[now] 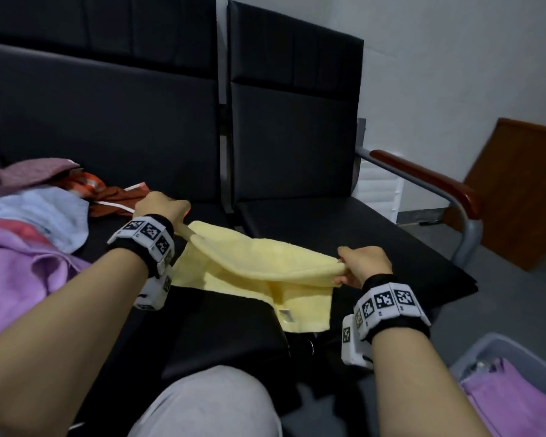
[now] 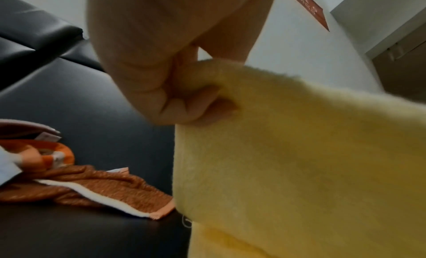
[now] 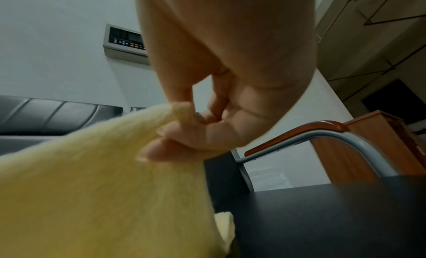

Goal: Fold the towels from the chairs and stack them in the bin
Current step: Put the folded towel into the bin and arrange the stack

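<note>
A pale yellow towel lies half folded over the front of the black chair seats. My left hand pinches its far left corner, seen close in the left wrist view as yellow towel held by curled fingers. My right hand pinches the right corner of the upper layer; in the right wrist view the fingers grip the yellow towel. The upper layer is lifted between both hands, above the lower layer. A grey bin at the lower right holds a folded purple towel.
A heap of unfolded towels covers the left seat: purple, light blue, mauve and rust-orange, the rust-orange one close by my left hand. A wooden-topped armrest bounds the right seat. My grey-trousered knee is below.
</note>
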Tool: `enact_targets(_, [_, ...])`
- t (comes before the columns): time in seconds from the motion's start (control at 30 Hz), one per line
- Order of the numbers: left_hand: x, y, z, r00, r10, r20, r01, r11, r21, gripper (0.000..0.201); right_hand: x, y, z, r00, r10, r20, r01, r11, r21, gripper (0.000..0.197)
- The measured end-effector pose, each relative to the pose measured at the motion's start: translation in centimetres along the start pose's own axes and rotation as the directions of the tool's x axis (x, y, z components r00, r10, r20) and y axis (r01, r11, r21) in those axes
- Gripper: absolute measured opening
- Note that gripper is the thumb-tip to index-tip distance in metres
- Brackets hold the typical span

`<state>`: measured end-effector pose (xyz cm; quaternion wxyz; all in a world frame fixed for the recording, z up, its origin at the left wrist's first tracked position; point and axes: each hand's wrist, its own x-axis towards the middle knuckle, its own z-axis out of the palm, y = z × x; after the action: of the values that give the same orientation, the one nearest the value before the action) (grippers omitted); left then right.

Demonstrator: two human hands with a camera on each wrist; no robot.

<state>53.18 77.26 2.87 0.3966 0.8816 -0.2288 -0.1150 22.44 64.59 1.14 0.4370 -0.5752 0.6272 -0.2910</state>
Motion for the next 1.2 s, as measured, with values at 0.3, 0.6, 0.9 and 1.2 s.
enact_targets(0.3, [-0.6, -2.2, 0.8, 0.954, -0.172, 0.245, 0.085, 0.940, 0.331, 0.041, 0.0, 2.3, 0.1, 0.991, 0.076, 0.109, -0.057, 0.984, -0.168, 0.032])
enact_targets(0.6, [-2.4, -1.9, 1.6, 0.917, -0.240, 0.319, 0.054, 0.867, 0.495, 0.064, 0.7, 3.2, 0.4, 0.991, 0.092, 0.100, -0.071, 0.979, -0.193, 0.020])
enact_targets(0.9, [-1.7, -2.3, 2.6, 0.889, -0.276, 0.366, 0.107, 0.901, 0.420, 0.063, 0.6, 2.8, 0.9, 0.993, 0.110, 0.044, -0.089, 0.939, -0.332, 0.025])
enact_targets(1.2, [-0.7, -2.0, 2.9, 0.897, -0.211, 0.388, 0.237, 0.971, -0.021, 0.049, 1.2, 3.5, 0.7, 0.991, 0.119, 0.058, -0.101, 0.962, -0.254, 0.016])
